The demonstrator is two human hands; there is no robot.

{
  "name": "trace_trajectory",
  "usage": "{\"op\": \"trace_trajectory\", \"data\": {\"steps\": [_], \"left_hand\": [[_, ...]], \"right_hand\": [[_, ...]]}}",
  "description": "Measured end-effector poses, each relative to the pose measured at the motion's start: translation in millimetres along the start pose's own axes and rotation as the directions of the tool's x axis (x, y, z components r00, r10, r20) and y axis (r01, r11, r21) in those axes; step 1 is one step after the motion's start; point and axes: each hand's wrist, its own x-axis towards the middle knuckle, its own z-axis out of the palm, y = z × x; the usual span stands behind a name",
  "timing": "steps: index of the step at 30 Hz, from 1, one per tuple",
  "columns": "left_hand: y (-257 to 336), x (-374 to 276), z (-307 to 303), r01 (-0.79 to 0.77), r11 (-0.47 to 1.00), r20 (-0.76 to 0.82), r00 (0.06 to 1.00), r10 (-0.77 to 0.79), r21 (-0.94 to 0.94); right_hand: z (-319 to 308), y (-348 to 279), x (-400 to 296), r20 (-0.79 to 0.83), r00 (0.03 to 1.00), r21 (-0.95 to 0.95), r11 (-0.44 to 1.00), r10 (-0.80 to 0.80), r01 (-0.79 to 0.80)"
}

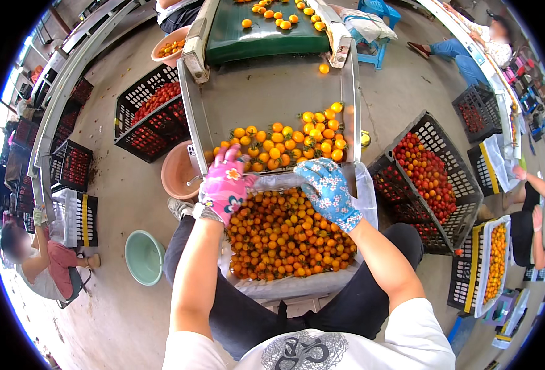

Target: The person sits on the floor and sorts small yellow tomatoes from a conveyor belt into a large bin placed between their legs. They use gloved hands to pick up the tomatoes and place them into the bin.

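Note:
My left hand [227, 184], in a pink flowered glove, lies palm down at the front left of a metal chute tray [254, 85]. Its fingers are slightly apart and reach the loose yellow-orange cherry tomatoes [277, 138] there; none shows in its grasp. In a blue flowered glove, my right hand [329, 194] hovers at the tray's front lip with fingers bent; its palm side is hidden. Below both hands, between my knees, stands a lined crate [295, 287] heaped with orange cherry tomatoes [291, 236]. One tomato [324, 68] is just below the belt's end.
A green conveyor belt [268, 48] carries more tomatoes at the tray's far end. Black crates of red tomatoes stand left [126, 108] and right [469, 194]. A terracotta-coloured bucket [173, 173] and a green basin [145, 257] sit on the floor at left. Other people sit on both sides.

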Motion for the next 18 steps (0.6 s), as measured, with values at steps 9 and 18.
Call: {"op": "trace_trajectory", "data": {"steps": [9, 18], "left_hand": [[37.6, 16.9, -2.2, -0.243, 0.877, -0.16, 0.968, 0.193, -0.414], [55.8, 24.7, 2.4, -0.076, 0.995, 0.073, 0.994, 0.08, -0.061]], "right_hand": [[-0.4, -1.0, -1.2, -0.046, 0.998, -0.02, 0.999, -0.05, 0.049], [-1.0, 4.4, -2.8, -0.035, 0.997, 0.023, 0.997, -0.069, 0.07]]}}
